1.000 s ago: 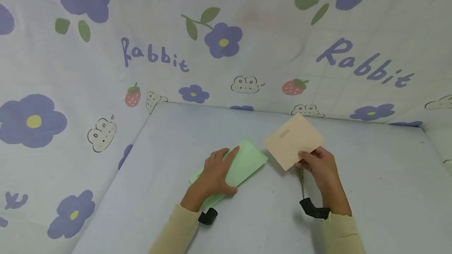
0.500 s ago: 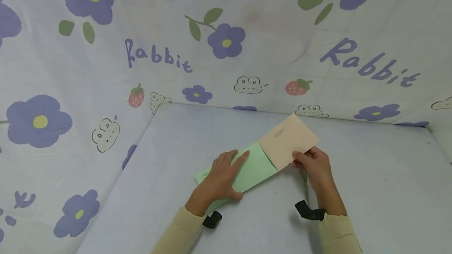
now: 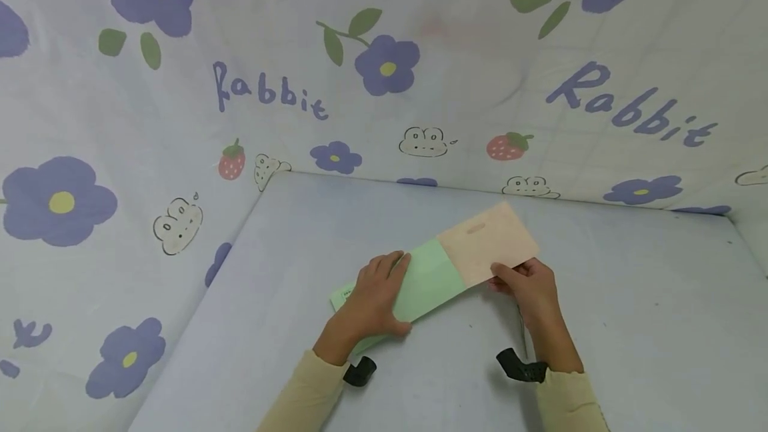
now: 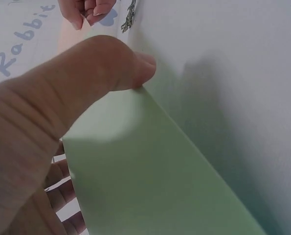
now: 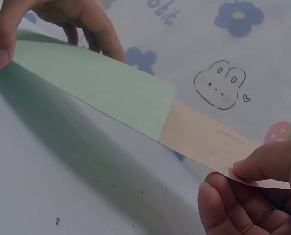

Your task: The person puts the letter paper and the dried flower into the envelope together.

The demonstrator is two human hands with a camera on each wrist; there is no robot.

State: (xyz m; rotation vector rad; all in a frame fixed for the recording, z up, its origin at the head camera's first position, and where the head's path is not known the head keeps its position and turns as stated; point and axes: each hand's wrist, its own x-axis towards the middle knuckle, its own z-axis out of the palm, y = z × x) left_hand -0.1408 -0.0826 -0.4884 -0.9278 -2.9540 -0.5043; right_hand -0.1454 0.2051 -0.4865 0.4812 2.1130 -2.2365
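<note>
In come both arms from the bottom of the head view, the left forearm (image 3: 336, 342) slanting up and rightward, the right forearm (image 3: 559, 345) leaning up and leftward, pale yellow sleeves (image 3: 573, 400) reaching down to the wrists. Here's the left hand (image 3: 373, 295), back uppermost, arched in a broad grip: left thumb (image 4: 101, 63) on the near side, left fingers (image 5: 107, 41) bent down on the far side! And the right hand (image 3: 533, 289)? A tidy pinch, right thumb (image 5: 272, 159) pressing from above, right fingers (image 5: 211, 208) curled beneath. Two hands, near each other, not touching!
</note>
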